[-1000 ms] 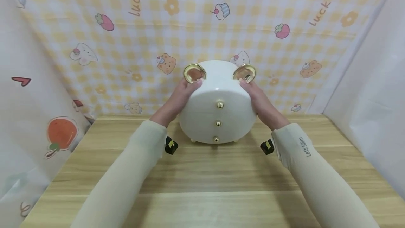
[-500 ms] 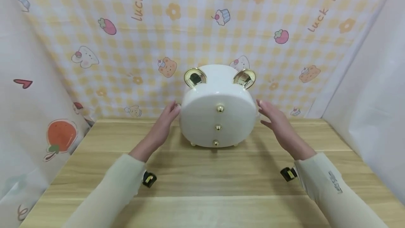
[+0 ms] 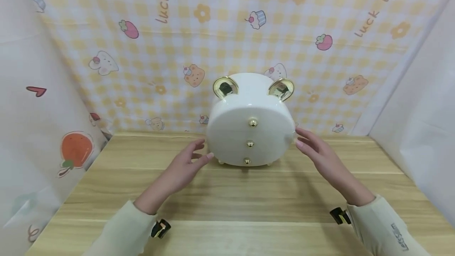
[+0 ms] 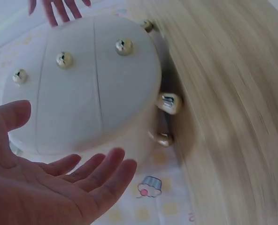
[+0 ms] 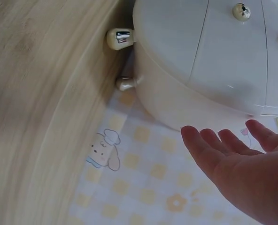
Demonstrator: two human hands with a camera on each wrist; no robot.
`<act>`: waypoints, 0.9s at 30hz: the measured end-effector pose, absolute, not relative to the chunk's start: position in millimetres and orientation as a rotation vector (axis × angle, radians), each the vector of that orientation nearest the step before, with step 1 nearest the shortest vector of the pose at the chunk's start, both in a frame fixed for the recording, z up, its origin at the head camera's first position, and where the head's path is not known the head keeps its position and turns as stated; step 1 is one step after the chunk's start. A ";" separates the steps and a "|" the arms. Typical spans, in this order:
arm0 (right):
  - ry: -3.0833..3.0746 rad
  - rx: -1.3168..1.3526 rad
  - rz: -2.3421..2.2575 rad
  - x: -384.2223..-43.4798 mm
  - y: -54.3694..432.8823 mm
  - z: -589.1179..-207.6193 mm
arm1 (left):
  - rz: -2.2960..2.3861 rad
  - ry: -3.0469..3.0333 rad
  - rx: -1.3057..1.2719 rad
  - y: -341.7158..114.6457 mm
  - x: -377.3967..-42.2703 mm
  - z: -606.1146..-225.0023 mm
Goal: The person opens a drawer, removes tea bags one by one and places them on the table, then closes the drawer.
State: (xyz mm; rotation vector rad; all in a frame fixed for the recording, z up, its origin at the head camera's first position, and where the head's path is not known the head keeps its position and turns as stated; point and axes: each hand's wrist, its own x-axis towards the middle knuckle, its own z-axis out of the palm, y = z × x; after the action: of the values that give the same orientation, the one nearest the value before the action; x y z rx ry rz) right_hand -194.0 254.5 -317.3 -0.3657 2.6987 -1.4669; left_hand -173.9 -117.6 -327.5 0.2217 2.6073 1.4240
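Left hand (image 3: 185,168) and right hand (image 3: 321,155) empty, fingers loosely spread, one either side of a white box (image 3: 231,137).
Upright straight ahead between both hands, broadest crosswise from hand to hand, gold knobs (image 3: 250,144) in front. Right fingertips about level with mid-side, left lower; nearer hand and any contact impossible to tell. Gold feet (image 4: 170,103) on wood-grain tabletop (image 3: 245,204), yellow-checked cloth (image 3: 149,46) behind, white sheeting (image 3: 417,86) at either side.

Cream sleeves (image 3: 119,232), grey lettering (image 3: 399,237), black-yellow wrist cameras (image 3: 335,215).
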 end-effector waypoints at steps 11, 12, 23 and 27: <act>2.718 -0.386 -1.435 -190.0 256.3 -310.7 | 1.330 2.623 0.191 -103.8 -166.0 -325.8; 2.726 -0.384 -1.429 -190.3 256.0 -309.4 | 1.322 2.620 0.205 -102.1 -165.0 -325.1; 2.730 -0.459 -1.496 -215.8 240.4 -286.7 | 1.389 2.536 0.317 -79.2 -167.7 -322.4; 2.758 -0.488 -1.504 -232.5 233.1 -278.5 | 1.450 2.471 0.360 -69.2 -172.5 -320.1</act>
State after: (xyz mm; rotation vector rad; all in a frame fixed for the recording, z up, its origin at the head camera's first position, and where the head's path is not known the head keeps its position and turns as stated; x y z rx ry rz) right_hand -232.5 233.1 -278.5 -0.4879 2.7585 -1.5037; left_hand -172.5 -69.2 -320.1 0.3604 2.4712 1.4497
